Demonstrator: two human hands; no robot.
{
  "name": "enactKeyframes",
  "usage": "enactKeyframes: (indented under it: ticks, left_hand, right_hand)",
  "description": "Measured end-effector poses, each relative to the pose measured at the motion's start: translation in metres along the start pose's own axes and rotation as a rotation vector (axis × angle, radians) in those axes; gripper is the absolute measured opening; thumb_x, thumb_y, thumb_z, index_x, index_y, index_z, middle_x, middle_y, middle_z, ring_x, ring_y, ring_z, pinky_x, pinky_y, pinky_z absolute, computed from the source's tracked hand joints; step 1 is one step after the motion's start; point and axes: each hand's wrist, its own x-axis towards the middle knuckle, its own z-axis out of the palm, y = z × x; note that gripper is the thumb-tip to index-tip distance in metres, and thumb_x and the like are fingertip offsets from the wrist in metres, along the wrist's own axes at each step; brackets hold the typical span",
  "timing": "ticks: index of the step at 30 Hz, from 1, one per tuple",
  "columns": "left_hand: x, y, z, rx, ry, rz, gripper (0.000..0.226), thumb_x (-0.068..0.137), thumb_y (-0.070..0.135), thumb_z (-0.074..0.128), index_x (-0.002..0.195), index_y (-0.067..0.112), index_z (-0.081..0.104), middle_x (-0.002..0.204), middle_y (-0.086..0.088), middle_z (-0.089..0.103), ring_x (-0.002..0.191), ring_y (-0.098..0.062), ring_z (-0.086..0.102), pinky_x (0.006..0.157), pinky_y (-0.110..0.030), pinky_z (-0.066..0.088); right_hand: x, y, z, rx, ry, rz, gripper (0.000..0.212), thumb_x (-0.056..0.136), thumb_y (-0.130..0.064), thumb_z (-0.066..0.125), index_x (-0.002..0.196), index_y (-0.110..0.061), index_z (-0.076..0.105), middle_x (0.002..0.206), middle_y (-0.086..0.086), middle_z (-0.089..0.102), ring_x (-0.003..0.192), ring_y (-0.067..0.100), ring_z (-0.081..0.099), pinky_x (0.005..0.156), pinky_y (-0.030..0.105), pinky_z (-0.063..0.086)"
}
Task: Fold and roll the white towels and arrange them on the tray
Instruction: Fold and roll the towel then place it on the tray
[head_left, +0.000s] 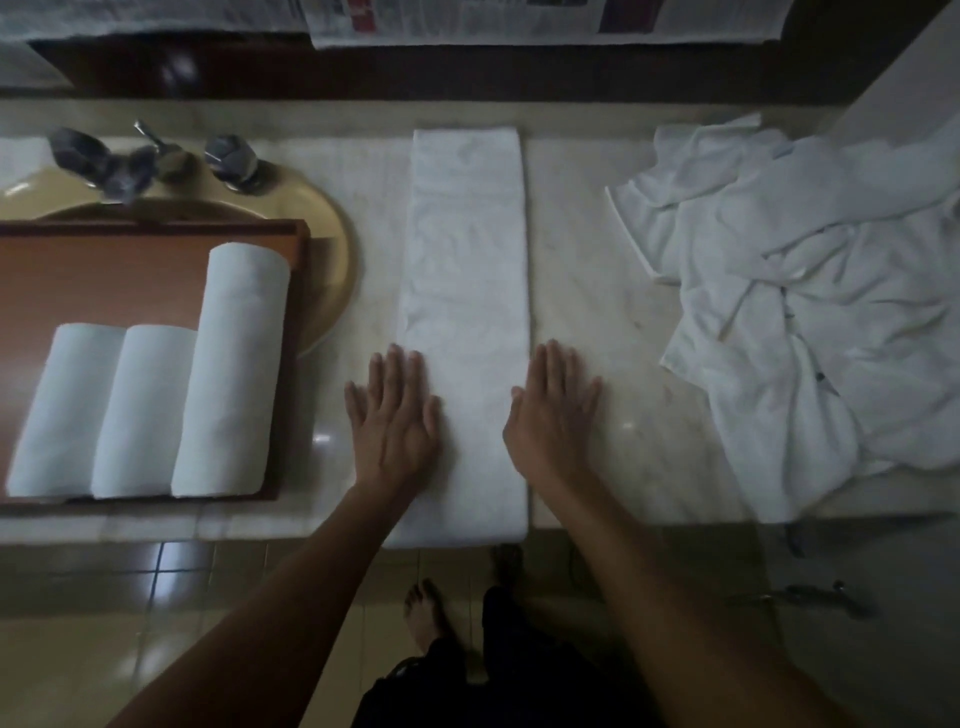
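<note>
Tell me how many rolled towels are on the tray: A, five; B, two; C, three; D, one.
C: the tray holds a left roll, a middle roll and a longer right roll, side by side.
</note>
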Motion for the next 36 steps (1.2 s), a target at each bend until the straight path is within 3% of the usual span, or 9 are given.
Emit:
enactKeyframes:
  ticks: [1,6,14,18,22,27,32,36]
  left_hand:
    - [0.003,0.001,-0.003,-0.02,0.01,-0.015,0.065,0.107,0.048,0.017,0.165,0.022,0.008,0.173,-0.006,0.003,0.159,-0.025,-0.002,0.127,-0.056,-0.001]
    - [-0.01,0.004,0.0,-0.023,-0.021,0.25,0.062,0.107,0.044,0.016,0.165,0.021,0.013,0.173,-0.003,0.0,0.159,-0.022,-0.003,0.126,-0.059,0.007]
    - [0.085,0.02,0.002,0.018,-0.008,0.192,0.062,0.107,0.045,0.02,0.164,0.022,0.019,0.172,-0.004,0.008,0.159,-0.023,0.002,0.126,-0.058,0.005]
    - [0.136,0.027,0.004,0.065,-0.032,0.147,0.064,0.106,0.048,0.016,0.164,0.022,0.021,0.172,-0.007,0.014,0.159,-0.026,0.009,0.124,-0.061,0.006]
    - [0.169,0.032,-0.004,0.02,-0.083,0.125,0.063,0.109,0.049,0.019,0.165,0.023,0.013,0.173,-0.005,0.005,0.159,-0.024,0.001,0.125,-0.06,0.0]
    - [0.111,0.031,-0.011,-0.119,0.0,0.134,0.063,0.106,0.038,0.027,0.165,0.02,0.013,0.173,-0.005,0.002,0.159,-0.022,-0.002,0.125,-0.057,-0.002]
    - [0.024,0.026,0.005,-0.081,-0.052,0.195,0.06,0.108,0.042,0.021,0.165,0.023,0.015,0.173,0.0,0.002,0.159,-0.02,-0.003,0.125,-0.061,0.005]
    - [0.027,-0.008,-0.01,0.042,-0.033,0.029,0.065,0.107,0.053,0.02,0.165,0.025,0.012,0.173,0.0,0.001,0.159,-0.022,-0.005,0.125,-0.06,0.001]
  right_hand:
    - [0.008,-0.001,-0.004,0.007,0.017,-0.01,0.067,0.103,-0.035,0.044,0.162,-0.011,0.023,0.171,0.009,0.018,0.158,0.03,0.013,0.123,0.064,0.011]
    - [0.0,-0.02,0.002,0.011,0.0,-0.292,0.069,0.105,-0.045,0.036,0.162,-0.008,0.022,0.171,0.014,0.013,0.159,0.028,0.007,0.125,0.061,0.01]
    - [0.109,-0.019,0.002,-0.013,0.047,-0.346,0.069,0.101,-0.044,0.032,0.159,-0.007,0.034,0.167,0.014,0.027,0.157,0.026,0.018,0.124,0.061,0.011]
    - [0.163,-0.019,0.001,-0.059,0.001,-0.356,0.069,0.101,-0.046,0.024,0.16,-0.01,0.029,0.168,0.011,0.025,0.158,0.025,0.015,0.124,0.061,0.009]
    - [0.193,-0.021,-0.002,-0.023,0.007,-0.326,0.067,0.104,-0.05,0.024,0.158,-0.011,0.035,0.166,0.01,0.031,0.156,0.027,0.022,0.124,0.062,0.012]
    - [0.118,-0.012,-0.012,0.118,0.162,-0.269,0.061,0.105,-0.038,0.037,0.159,-0.009,0.033,0.167,0.013,0.027,0.156,0.029,0.023,0.123,0.058,0.016]
    - [0.015,-0.003,0.0,0.003,-0.03,-0.388,0.062,0.106,-0.043,0.035,0.163,-0.019,0.026,0.172,0.006,0.016,0.159,0.026,0.009,0.123,0.064,0.012]
    - [0.009,0.026,-0.006,-0.071,-0.046,-0.277,0.064,0.107,-0.05,0.025,0.164,-0.02,0.023,0.172,0.002,0.012,0.159,0.029,0.006,0.123,0.064,0.007]
